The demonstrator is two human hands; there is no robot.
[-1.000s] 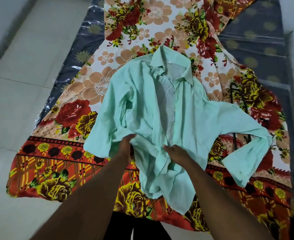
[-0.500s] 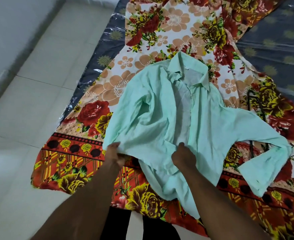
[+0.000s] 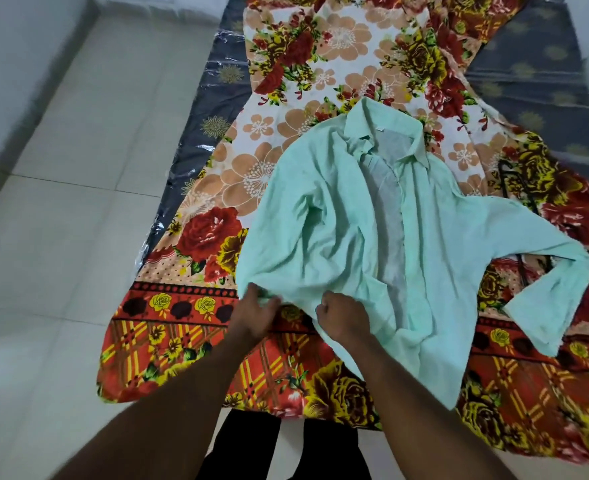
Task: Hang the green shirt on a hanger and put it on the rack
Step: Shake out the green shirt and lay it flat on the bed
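Observation:
The green shirt point(image 3: 348, 216) lies spread, collar away from me, on a floral sheet point(image 3: 286, 109). My left hand point(image 3: 256, 313) pinches the shirt's lower left hem. Beside it, my right hand point(image 3: 343, 317) grips the same hem edge with curled fingers. One sleeve stretches out to the right. A black hanger point(image 3: 525, 206) lies on the sheet at the right, partly hidden under that sleeve.
The sheet covers a dark mattress point(image 3: 528, 98) wrapped in plastic. White tiled floor point(image 3: 61, 237) runs along the left. My dark trousers point(image 3: 251, 445) show at the bottom edge. No rack is in view.
Both hands have shifted left along the hem and taken hold of its lower left edge. The shirt's left side has been pulled out wider. The camera has swung left.

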